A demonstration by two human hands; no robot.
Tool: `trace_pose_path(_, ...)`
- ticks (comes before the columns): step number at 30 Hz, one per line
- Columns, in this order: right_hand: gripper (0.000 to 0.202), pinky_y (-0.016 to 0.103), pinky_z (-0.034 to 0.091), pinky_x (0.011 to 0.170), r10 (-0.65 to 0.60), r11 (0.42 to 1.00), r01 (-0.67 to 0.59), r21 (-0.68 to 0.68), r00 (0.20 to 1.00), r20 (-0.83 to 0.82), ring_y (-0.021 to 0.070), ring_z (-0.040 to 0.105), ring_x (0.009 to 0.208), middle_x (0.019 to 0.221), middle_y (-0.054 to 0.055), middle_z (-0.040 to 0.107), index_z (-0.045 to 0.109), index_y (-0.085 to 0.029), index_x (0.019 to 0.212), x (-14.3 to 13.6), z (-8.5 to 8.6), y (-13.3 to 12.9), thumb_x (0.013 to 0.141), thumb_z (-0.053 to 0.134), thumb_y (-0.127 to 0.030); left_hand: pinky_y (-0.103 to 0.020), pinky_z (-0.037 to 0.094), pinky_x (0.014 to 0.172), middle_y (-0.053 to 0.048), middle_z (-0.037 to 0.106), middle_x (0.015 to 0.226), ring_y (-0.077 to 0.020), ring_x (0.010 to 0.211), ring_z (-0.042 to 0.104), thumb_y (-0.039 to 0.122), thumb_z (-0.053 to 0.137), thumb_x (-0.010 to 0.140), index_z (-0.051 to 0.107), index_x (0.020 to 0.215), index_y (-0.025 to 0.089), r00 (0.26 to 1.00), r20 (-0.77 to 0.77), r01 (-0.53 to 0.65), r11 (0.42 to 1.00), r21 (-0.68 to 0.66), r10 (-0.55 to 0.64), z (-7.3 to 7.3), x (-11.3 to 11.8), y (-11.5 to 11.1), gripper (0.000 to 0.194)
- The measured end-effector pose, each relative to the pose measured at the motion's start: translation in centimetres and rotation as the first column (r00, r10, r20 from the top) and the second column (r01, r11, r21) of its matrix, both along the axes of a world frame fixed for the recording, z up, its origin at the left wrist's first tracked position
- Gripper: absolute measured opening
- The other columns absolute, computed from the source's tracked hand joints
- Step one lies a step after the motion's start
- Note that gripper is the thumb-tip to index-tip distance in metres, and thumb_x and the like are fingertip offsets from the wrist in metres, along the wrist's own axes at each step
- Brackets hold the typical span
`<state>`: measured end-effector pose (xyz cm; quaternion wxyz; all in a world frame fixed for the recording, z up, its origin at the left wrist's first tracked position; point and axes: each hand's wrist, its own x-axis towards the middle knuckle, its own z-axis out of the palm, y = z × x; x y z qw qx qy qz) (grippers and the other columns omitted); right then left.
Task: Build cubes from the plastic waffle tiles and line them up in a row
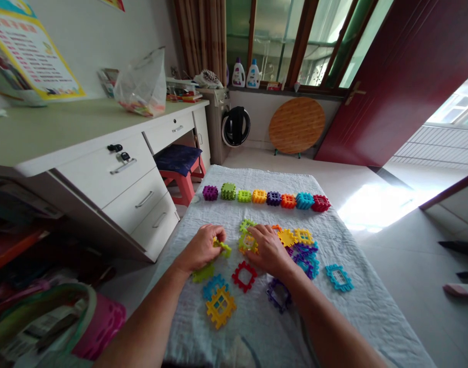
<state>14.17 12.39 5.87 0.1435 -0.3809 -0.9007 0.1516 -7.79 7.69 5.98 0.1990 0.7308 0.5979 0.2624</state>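
My left hand (202, 247) is closed on a yellow-green notched piece (223, 248) above the cloth. My right hand (270, 249) rests over the loose pieces, its fingers on a light green piece (247, 242). Below and between the hands lies a red open-centred piece (244, 276). Near my left hand are a green piece (203, 273), a blue one (215, 286) and a yellow window piece (220, 306). Beside my right hand are yellow pieces (287, 237), a purple frame (279, 295) and a pile of blue and purple pieces (308, 259), partly hidden.
A row of several coloured blocks (259, 196) crosses the far part of the cloth-covered table (264, 179). One blue piece (339, 277) lies at the right. A white desk (130, 153) and a stool (182, 163) stand at the left, with a pink basket (103, 324) lower down.
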Motion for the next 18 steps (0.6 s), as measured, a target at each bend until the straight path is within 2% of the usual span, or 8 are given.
trace_pose_path(2, 0.049, 0.038, 0.038, 0.091, -0.028, 1.000, 0.028, -0.003, 0.999, -0.041, 0.0246, 0.048, 0.103, 0.113, 0.010, 0.057, 0.053, -0.018, 0.122, 0.1, -0.1, 0.2, 0.077, 0.065, -0.033, -0.033, 0.040, 0.078, 0.000, 0.056, 0.071, -0.0200, 0.078, 0.053, 0.012, 0.054, 0.067, 0.049, 0.066, 0.022, 0.992, -0.012, -0.121, 0.983, 0.138, 0.123, -0.5, 0.1, 0.3, 0.012)
trace_pose_path(4, 0.049, 0.038, 0.038, 0.092, -0.042, 0.999, 0.042, -0.007, 0.997, -0.064, 0.0243, 0.048, 0.103, 0.112, 0.010, 0.057, 0.053, -0.018, 0.122, 0.2, -0.1, 0.3, 0.077, 0.064, -0.033, -0.034, 0.040, 0.080, -0.002, 0.057, 0.075, -0.0217, 0.083, 0.053, 0.012, 0.056, 0.067, 0.050, 0.069, 0.022, 0.983, -0.051, -0.162, 0.964, 0.211, 0.176, -0.9, 0.2, 0.6, 0.012)
trace_pose_path(7, 0.049, 0.037, 0.038, 0.092, -0.043, 0.999, 0.042, -0.019, 0.997, -0.064, 0.0245, 0.049, 0.103, 0.111, 0.010, 0.057, 0.054, -0.017, 0.122, 0.2, -0.4, 0.3, 0.076, 0.064, -0.032, -0.037, 0.039, 0.085, -0.003, 0.060, 0.085, -0.0244, 0.091, 0.052, 0.016, 0.062, 0.064, 0.056, 0.076, 0.022, 0.990, -0.121, -0.055, 0.989, 0.141, 0.072, -1.1, 0.0, 0.6, 0.015)
trace_pose_path(11, 0.047, 0.036, 0.039, 0.090, -0.034, 0.999, 0.034, -0.008, 0.997, -0.062, 0.0244, 0.048, 0.103, 0.110, 0.010, 0.057, 0.055, -0.017, 0.121, 0.0, -0.7, 0.1, 0.076, 0.062, -0.027, -0.037, 0.037, 0.094, -0.003, 0.060, 0.099, -0.0249, 0.103, 0.050, 0.018, 0.063, 0.060, 0.059, 0.088, 0.022, 0.989, -0.088, 0.115, 0.993, -0.020, -0.117, -0.7, -0.9, 0.2, 0.029)
trace_pose_path(14, 0.048, 0.037, 0.040, 0.089, -0.010, 1.000, 0.009, -0.007, 0.998, -0.067, 0.0243, 0.048, 0.102, 0.111, 0.010, 0.057, 0.054, -0.017, 0.122, 0.0, -0.9, 0.1, 0.076, 0.061, -0.026, -0.038, 0.035, 0.098, -0.003, 0.059, 0.105, -0.0249, 0.108, 0.049, 0.020, 0.065, 0.061, 0.060, 0.091, 0.023, 0.989, -0.047, 0.137, 0.989, -0.061, -0.140, -0.5, -1.4, 0.0, 0.030)
trace_pose_path(18, 0.049, 0.038, 0.040, 0.091, -0.007, 1.000, 0.007, -0.002, 0.997, -0.074, 0.0246, 0.048, 0.102, 0.111, 0.010, 0.057, 0.054, -0.017, 0.122, -0.1, -0.9, 0.1, 0.075, 0.062, -0.025, -0.039, 0.033, 0.099, -0.004, 0.059, 0.110, -0.0273, 0.112, 0.047, 0.039, 0.076, 0.060, 0.061, 0.098, 0.025, 0.984, -0.036, 0.169, 0.983, -0.070, -0.172, -0.6, -0.9, -0.1, 0.044)
